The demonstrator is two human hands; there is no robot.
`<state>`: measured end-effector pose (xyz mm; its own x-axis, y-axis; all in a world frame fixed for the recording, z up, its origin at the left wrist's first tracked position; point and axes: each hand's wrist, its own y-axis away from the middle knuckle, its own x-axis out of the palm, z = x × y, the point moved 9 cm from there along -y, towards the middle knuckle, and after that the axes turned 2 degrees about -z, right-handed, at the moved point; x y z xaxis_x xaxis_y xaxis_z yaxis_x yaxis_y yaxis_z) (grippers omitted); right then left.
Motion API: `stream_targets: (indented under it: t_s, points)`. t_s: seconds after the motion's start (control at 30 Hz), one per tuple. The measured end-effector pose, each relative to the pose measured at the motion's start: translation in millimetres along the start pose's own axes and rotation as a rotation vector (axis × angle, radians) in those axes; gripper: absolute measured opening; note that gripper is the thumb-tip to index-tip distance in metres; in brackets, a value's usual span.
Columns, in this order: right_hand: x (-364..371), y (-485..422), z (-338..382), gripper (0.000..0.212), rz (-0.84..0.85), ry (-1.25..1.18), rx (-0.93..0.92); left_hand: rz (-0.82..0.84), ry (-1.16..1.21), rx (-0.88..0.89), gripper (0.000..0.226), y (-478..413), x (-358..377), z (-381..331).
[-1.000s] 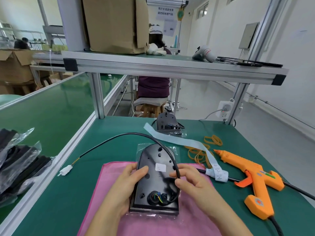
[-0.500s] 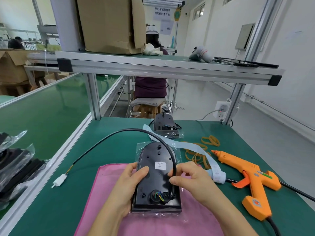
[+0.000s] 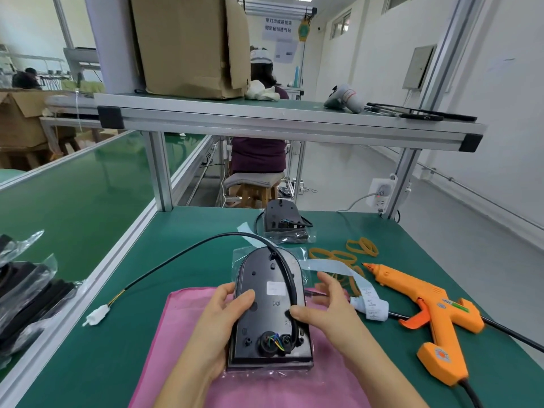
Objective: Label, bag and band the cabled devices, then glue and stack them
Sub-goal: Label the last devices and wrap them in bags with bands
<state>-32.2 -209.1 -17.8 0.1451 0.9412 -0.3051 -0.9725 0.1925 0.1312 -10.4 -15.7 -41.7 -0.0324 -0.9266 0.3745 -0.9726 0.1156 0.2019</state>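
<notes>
**Black moulded housing, bagged, with its lead being dressed**

Black hard plastic forms the device [image 3: 265,307], which lies back-up in a clear bag [image 3: 240,254] on the pink cloth [image 3: 164,348] at the near edge of the worktop [image 3: 88,363]. My left hand [image 3: 219,328] grips its left edge, thumb on the upper face. My right hand [image 3: 332,319] is largely open: the thumb presses the cable [image 3: 188,254] against the right side, and the fingers are spread and hold nothing.

I judge the shell rigid and fairly light, best held by its long edges. The film is probably slippery, so a flat grip may slide. A white label [image 3: 275,288] sits mid-face. The cable looks springy; it leaves the socket with the coloured wires [image 3: 272,343], runs up the right side, arcs over the top and ends at a white connector [image 3: 95,315] well to the left. That thin wiring is the part to spare from pulling.

The green matting appears firm and grippy, the cloth softer. Near on the right lie a label strip [image 3: 338,267], rubber bands [image 3: 362,247] and an orange hot-glue gun [image 3: 426,301]; a second device [image 3: 281,214] sits behind. Room overhead is limited by an aluminium shelf [image 3: 265,125].
</notes>
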Motion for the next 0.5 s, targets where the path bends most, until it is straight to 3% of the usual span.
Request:
stream_targets:
  t_s: [0.07, 0.2, 0.27, 0.33, 0.5]
  points:
    - [7.3, -1.1, -10.6, 0.109, 0.071, -0.12, 0.129, -0.003, 0.014, -0.013, 0.041, -0.3, 0.9, -0.1]
    - [29.3, -3.4, -14.9, 0.058, 0.274, -0.415, 0.244, -0.012, 0.023, -0.03, 0.054, -1.8, 1.4, -0.2]
    - [36.4, -3.5, -14.8, 0.049, 0.318, -0.533, 0.281, 0.0, 0.018, -0.037, 0.055, -2.0, 1.0, 0.6]
    - [39.3, -7.0, -13.7, 0.049, 0.318, -0.575, 0.288, 0.022, 0.012, -0.046, 0.055, -1.3, 2.4, 2.2]
    - [39.0, -14.7, -18.1, 0.072, 0.235, -0.589, 0.314, 0.038, -0.013, -0.076, 0.054, -2.3, 2.2, 6.7]
